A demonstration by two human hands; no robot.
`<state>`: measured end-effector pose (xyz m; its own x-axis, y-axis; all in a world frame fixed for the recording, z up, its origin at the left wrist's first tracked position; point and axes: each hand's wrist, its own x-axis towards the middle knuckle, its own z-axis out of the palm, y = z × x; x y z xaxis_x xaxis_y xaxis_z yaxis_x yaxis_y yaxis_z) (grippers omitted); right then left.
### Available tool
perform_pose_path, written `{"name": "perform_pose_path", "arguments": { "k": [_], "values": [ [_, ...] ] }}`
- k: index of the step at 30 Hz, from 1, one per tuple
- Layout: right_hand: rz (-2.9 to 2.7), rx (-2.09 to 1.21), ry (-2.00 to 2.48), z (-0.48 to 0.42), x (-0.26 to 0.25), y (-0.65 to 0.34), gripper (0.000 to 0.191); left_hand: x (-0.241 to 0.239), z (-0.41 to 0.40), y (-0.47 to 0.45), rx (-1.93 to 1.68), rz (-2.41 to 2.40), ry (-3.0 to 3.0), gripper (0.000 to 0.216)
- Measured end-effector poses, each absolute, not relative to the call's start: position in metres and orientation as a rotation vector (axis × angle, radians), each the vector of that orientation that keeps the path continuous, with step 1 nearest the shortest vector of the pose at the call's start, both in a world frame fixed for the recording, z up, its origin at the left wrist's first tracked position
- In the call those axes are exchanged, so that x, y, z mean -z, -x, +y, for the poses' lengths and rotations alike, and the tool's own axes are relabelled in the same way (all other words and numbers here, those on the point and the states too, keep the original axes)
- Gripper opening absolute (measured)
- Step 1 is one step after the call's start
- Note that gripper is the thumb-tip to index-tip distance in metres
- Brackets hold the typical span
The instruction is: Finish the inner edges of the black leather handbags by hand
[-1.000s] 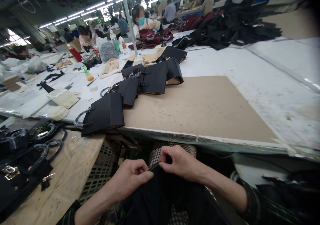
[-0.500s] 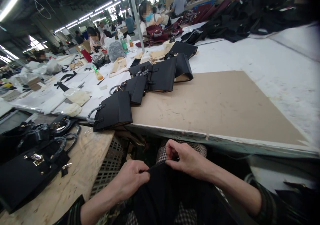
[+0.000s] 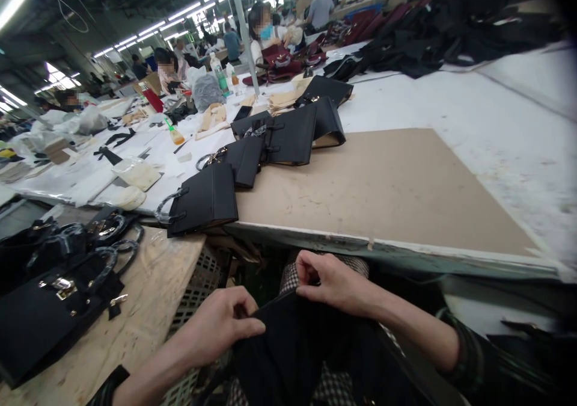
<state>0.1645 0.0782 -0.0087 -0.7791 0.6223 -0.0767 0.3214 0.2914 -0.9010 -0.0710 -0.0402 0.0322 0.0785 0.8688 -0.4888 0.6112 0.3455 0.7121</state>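
Observation:
A piece of black fabric [image 3: 288, 346] lies across my lap, its top edge running between my two hands; its full shape is hidden. My left hand [image 3: 228, 319] is at the left end of that edge, thumb on the near side and fingers curled at the far side. Thumb and fingertips of my right hand [image 3: 333, 282] pinch the same edge farther right, the other fingers bent. Ahead, on the table, stand several black handbags [image 3: 205, 195] with wrapped handles.
A brown board [image 3: 360, 183] covers the table's near part. To my left, more black bags with metal clasps [image 3: 63, 289] rest on a wooden bench [image 3: 148, 286] above a plastic crate [image 3: 198, 292]. Glue bottles [image 3: 175, 132] and black pieces [image 3: 419, 45] lie farther off; co-workers sit beyond.
My left hand has shifted slightly left along the fabric edge, its thumb stretched straighter and its fingers loosened. The right hand keeps its pinch almost in place.

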Motion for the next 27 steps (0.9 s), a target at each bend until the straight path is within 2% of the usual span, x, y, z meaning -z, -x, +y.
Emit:
{"name": "perform_pose_path", "arguments": {
  "k": [6,9,10,13,15,17,19,22,27],
  "values": [
    [-2.221,-1.529,0.964,0.081,0.004,-0.177,0.016,-0.006,0.022,0.015,-0.389,1.401,-1.471,0.025],
    [-2.243,-1.391,1.104,0.073,-0.014,-0.207,0.009,0.003,0.033,0.002,-0.379,1.394,-1.584,0.030],
    [-2.251,-1.303,1.158,0.066,-0.022,-0.220,0.018,0.004,0.034,0.002,-0.361,1.409,-1.625,0.029],
    [-2.234,-1.142,1.290,0.028,-0.039,-0.257,0.064,0.005,0.035,0.003,-0.321,1.423,-1.648,0.022],
    [-2.210,-1.090,1.398,-0.004,-0.036,-0.271,0.080,0.008,0.036,0.001,-0.314,1.398,-1.600,0.020],
    [-2.104,-1.015,1.557,-0.029,-0.023,-0.278,0.078,0.010,0.039,-0.005,-0.292,1.360,-1.565,0.024],
    [-1.959,-1.015,1.654,-0.041,-0.006,-0.282,0.066,0.007,0.042,-0.010,-0.242,1.321,-1.577,0.027],
    [-1.802,-1.189,1.656,-0.039,0.004,-0.298,0.059,-0.011,0.047,-0.006,-0.157,1.250,-1.626,0.022],
    [-1.707,-1.578,1.485,-0.028,-0.018,-0.330,0.065,-0.053,0.052,0.021,0.057,1.025,-1.760,0.020]
  ]
}}
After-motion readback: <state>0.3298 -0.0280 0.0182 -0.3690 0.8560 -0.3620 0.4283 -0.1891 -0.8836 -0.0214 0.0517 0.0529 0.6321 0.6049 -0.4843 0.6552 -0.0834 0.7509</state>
